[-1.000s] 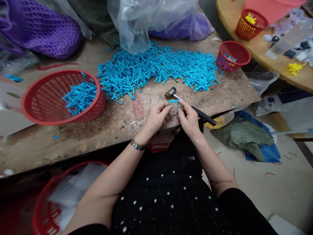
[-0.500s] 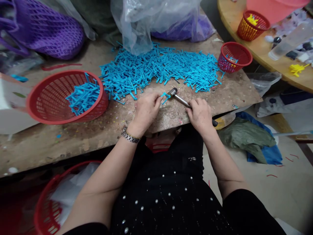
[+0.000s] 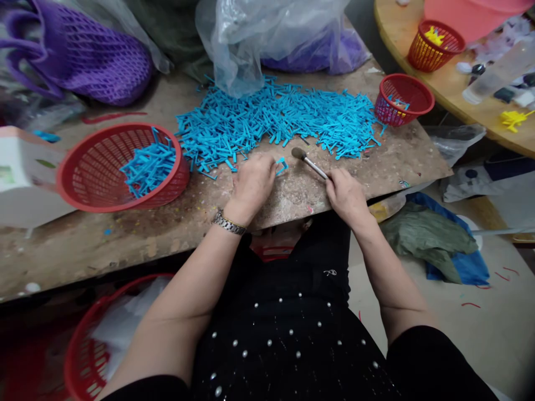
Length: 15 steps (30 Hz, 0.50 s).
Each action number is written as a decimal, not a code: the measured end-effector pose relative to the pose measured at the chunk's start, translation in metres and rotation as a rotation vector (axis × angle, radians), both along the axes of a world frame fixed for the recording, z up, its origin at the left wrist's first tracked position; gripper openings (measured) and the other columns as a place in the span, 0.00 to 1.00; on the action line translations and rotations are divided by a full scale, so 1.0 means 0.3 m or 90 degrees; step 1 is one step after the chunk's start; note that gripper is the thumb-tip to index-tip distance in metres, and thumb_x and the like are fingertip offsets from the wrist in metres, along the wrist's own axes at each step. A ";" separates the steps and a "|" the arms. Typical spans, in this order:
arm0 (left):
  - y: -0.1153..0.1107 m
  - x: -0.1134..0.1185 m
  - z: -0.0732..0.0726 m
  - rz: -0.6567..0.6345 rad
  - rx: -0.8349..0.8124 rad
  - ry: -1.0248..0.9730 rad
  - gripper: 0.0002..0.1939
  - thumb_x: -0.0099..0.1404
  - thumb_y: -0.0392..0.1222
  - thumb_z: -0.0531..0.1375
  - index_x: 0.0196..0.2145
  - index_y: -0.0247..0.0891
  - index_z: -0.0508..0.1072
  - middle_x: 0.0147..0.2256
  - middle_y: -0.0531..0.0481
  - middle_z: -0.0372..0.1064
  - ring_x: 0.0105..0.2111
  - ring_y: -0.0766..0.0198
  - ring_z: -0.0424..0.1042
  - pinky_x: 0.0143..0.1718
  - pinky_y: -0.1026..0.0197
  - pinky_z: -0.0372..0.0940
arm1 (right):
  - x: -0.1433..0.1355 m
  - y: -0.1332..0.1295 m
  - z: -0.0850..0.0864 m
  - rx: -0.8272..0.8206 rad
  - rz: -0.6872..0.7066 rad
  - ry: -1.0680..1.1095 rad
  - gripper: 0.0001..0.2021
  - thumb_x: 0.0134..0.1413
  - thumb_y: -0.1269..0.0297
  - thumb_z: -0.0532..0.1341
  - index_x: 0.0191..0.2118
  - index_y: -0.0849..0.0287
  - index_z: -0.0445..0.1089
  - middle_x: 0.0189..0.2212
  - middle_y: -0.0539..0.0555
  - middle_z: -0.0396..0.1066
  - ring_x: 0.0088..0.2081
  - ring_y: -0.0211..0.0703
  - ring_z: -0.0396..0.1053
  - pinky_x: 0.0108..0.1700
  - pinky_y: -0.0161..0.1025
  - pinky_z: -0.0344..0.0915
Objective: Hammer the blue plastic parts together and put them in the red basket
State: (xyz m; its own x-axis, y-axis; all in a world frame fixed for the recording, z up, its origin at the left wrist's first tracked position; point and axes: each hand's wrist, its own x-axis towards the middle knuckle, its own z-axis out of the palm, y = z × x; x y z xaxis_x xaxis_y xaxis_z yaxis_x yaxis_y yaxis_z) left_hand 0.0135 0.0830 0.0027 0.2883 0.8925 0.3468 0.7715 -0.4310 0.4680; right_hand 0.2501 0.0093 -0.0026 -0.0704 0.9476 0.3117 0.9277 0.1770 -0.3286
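Note:
Near the table's front edge, my left hand (image 3: 253, 182) pinches a small blue plastic piece (image 3: 282, 165), which sticks out to the right of the fingertips as a bent, angular frame. My right hand (image 3: 346, 192) is wrapped round the handle of a small hammer (image 3: 313, 166). The hammer's dark, slightly blurred head is up and to the left of that hand, just right of the blue piece and apart from it. Behind both hands spreads a wide pile of blue plastic pieces (image 3: 276, 114).
A large red basket (image 3: 83, 167) with blue pieces stands at the left of the worn table (image 3: 146, 228). A small red basket (image 3: 407, 94) is at the right corner. Purple netting (image 3: 96, 55) and plastic bags (image 3: 238, 50) lie at the back.
The hammer head has shifted slightly away from the blue piece and looks turned. My left hand still pinches the piece. The whole view has shifted a little.

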 end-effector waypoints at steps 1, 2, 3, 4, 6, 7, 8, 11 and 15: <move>0.000 0.004 -0.001 0.003 -0.001 0.014 0.10 0.71 0.40 0.57 0.30 0.40 0.70 0.35 0.41 0.73 0.41 0.50 0.72 0.46 0.53 0.62 | 0.002 -0.002 0.005 0.002 0.011 0.036 0.12 0.65 0.68 0.52 0.46 0.60 0.71 0.43 0.62 0.74 0.45 0.54 0.70 0.48 0.48 0.67; 0.000 0.008 -0.002 0.004 -0.001 0.029 0.10 0.71 0.40 0.56 0.31 0.39 0.71 0.36 0.41 0.74 0.42 0.50 0.72 0.47 0.52 0.62 | 0.002 -0.005 0.012 0.005 0.021 0.069 0.12 0.65 0.68 0.52 0.47 0.59 0.71 0.43 0.62 0.74 0.46 0.54 0.71 0.49 0.48 0.67; -0.001 0.012 -0.002 0.004 0.001 0.044 0.10 0.71 0.40 0.56 0.32 0.38 0.72 0.37 0.40 0.74 0.43 0.49 0.72 0.47 0.52 0.62 | 0.000 -0.009 0.020 0.009 0.030 0.098 0.12 0.65 0.67 0.52 0.47 0.59 0.71 0.43 0.61 0.75 0.47 0.53 0.71 0.50 0.48 0.68; -0.002 0.016 -0.002 0.001 0.004 0.057 0.10 0.71 0.40 0.55 0.32 0.38 0.72 0.37 0.40 0.74 0.43 0.49 0.72 0.47 0.52 0.63 | -0.003 -0.014 0.028 0.012 0.038 0.121 0.12 0.65 0.67 0.52 0.47 0.58 0.71 0.43 0.61 0.75 0.47 0.53 0.71 0.50 0.48 0.68; -0.004 0.024 0.000 -0.009 0.010 0.067 0.10 0.71 0.39 0.54 0.33 0.37 0.72 0.37 0.40 0.74 0.43 0.50 0.72 0.47 0.53 0.63 | -0.014 -0.025 0.045 0.018 0.057 0.149 0.12 0.66 0.66 0.52 0.47 0.57 0.72 0.42 0.60 0.75 0.46 0.52 0.72 0.49 0.47 0.68; -0.005 0.028 0.002 -0.016 0.008 0.066 0.10 0.71 0.38 0.54 0.33 0.37 0.72 0.37 0.40 0.74 0.42 0.50 0.73 0.46 0.53 0.64 | -0.021 -0.031 0.052 0.022 0.065 0.155 0.12 0.66 0.66 0.52 0.47 0.57 0.72 0.42 0.59 0.75 0.46 0.51 0.72 0.49 0.47 0.68; -0.006 0.031 0.004 -0.022 0.002 0.061 0.10 0.71 0.38 0.54 0.32 0.37 0.72 0.37 0.40 0.74 0.42 0.51 0.73 0.46 0.53 0.64 | -0.028 -0.037 0.058 0.025 0.073 0.159 0.12 0.67 0.66 0.52 0.48 0.57 0.72 0.42 0.59 0.75 0.46 0.51 0.72 0.49 0.46 0.69; -0.009 0.037 0.009 -0.026 -0.025 0.052 0.09 0.70 0.37 0.55 0.32 0.37 0.72 0.37 0.39 0.74 0.42 0.51 0.73 0.46 0.53 0.64 | -0.048 -0.051 0.065 0.023 0.090 0.155 0.14 0.68 0.65 0.52 0.51 0.57 0.71 0.44 0.59 0.75 0.47 0.51 0.72 0.51 0.47 0.69; -0.013 0.040 0.013 -0.017 -0.039 0.089 0.12 0.72 0.37 0.53 0.35 0.35 0.75 0.39 0.38 0.75 0.43 0.50 0.74 0.47 0.52 0.65 | -0.070 -0.057 0.049 -0.027 0.070 0.106 0.17 0.69 0.66 0.50 0.56 0.59 0.70 0.48 0.62 0.74 0.50 0.53 0.72 0.54 0.48 0.69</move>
State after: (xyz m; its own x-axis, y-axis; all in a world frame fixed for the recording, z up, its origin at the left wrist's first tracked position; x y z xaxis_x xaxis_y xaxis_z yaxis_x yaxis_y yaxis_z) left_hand 0.0255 0.0789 0.0067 0.3544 0.9018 0.2471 0.8197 -0.4268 0.3819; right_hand 0.2291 -0.0077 0.0122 -0.1248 0.9496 0.2876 0.8358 0.2569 -0.4853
